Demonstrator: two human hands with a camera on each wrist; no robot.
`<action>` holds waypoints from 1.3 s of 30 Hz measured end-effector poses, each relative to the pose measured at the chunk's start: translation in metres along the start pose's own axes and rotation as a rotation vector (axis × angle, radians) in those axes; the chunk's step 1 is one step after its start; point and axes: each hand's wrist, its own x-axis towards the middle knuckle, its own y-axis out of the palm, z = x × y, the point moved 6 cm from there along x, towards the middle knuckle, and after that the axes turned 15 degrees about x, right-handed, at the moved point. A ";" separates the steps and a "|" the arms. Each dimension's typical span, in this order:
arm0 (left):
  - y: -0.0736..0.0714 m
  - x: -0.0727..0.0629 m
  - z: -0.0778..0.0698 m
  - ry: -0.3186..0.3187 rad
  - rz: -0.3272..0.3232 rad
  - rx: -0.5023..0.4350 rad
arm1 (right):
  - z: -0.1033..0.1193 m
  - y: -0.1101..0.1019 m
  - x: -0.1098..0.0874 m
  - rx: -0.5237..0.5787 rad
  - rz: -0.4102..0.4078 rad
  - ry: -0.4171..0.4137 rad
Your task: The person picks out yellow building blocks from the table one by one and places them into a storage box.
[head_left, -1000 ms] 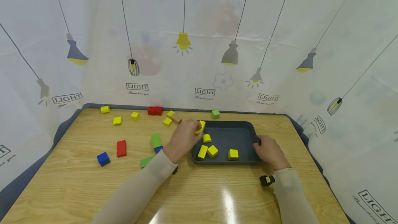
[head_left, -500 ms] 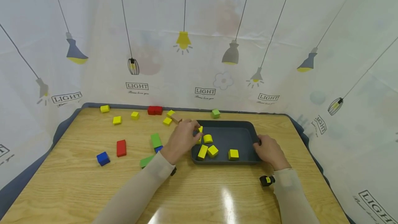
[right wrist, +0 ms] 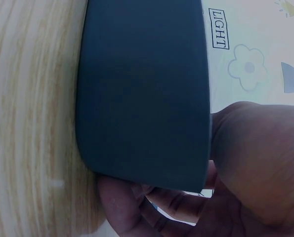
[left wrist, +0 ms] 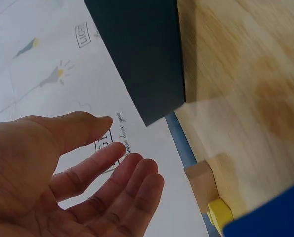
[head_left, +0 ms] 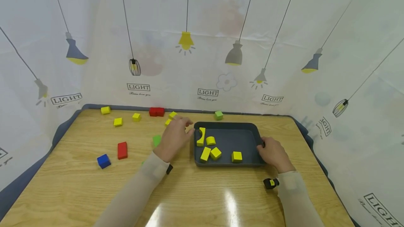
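A dark grey tray [head_left: 231, 125] holds several yellow blocks on the table. Along its left wall lies a yellow arch block [head_left: 202, 141], beside a rounded yellow block [head_left: 210, 141]. My left hand [head_left: 175, 137] is just left of the tray, fingers relaxed and apart from it; the left wrist view shows nothing between thumb and fingers. At the tray's right side, my right hand [head_left: 276, 153] grips the wall, its fingers curled around the outside in the right wrist view. A brown block [left wrist: 202, 185] lies beyond the left hand in the left wrist view, hidden in the head view.
Left on the table lie a red block [head_left: 122, 150], a blue cube [head_left: 103, 161] and a green block [head_left: 156, 140] partly behind the left hand. Several yellow blocks and a red pair [head_left: 156, 111] are farther back. A light green cube [head_left: 219, 115] stands behind the tray.
My left hand has put the yellow arch block down inside the tray's left end, let go and drawn back leftward. The right hand stays on the tray.
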 end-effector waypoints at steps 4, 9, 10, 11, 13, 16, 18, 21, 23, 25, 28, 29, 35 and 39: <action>-0.003 0.002 0.010 -0.008 0.005 0.026 | 0.001 0.000 0.000 0.003 0.001 -0.001; -0.006 0.006 0.022 -0.011 -0.008 0.083 | 0.003 0.000 -0.001 0.004 0.005 -0.002; -0.007 0.006 0.025 -0.015 -0.011 0.094 | 0.003 -0.001 -0.001 0.002 0.005 -0.002; -0.007 0.007 0.028 -0.023 -0.010 0.105 | 0.003 -0.001 -0.001 0.004 0.005 -0.002; -0.008 0.009 0.033 -0.037 -0.005 0.113 | 0.003 -0.001 -0.001 0.003 0.005 -0.001; -0.007 0.012 0.040 -0.052 -0.002 0.123 | 0.004 -0.002 -0.002 0.002 0.003 -0.002; -0.007 0.013 0.044 -0.060 0.008 0.126 | 0.004 -0.002 -0.002 0.003 0.002 -0.003; -0.007 0.016 0.052 -0.075 0.030 0.133 | 0.004 -0.002 -0.002 0.006 0.000 -0.006; -0.007 0.018 0.057 -0.083 0.050 0.141 | 0.004 -0.002 -0.002 0.008 0.001 -0.005; -0.007 0.020 0.063 -0.089 0.064 0.152 | 0.004 -0.001 -0.001 0.007 0.002 -0.002; -0.005 0.024 0.070 -0.086 0.091 0.170 | 0.004 0.000 -0.001 0.004 0.003 0.005; -0.005 0.025 0.073 -0.083 0.102 0.173 | 0.003 0.000 0.000 0.003 0.003 0.007; 0.000 0.031 0.078 -0.039 0.157 0.195 | 0.002 0.000 -0.001 0.006 0.003 0.007; 0.000 0.032 0.078 -0.014 0.157 0.205 | 0.002 -0.001 -0.001 0.008 0.004 0.002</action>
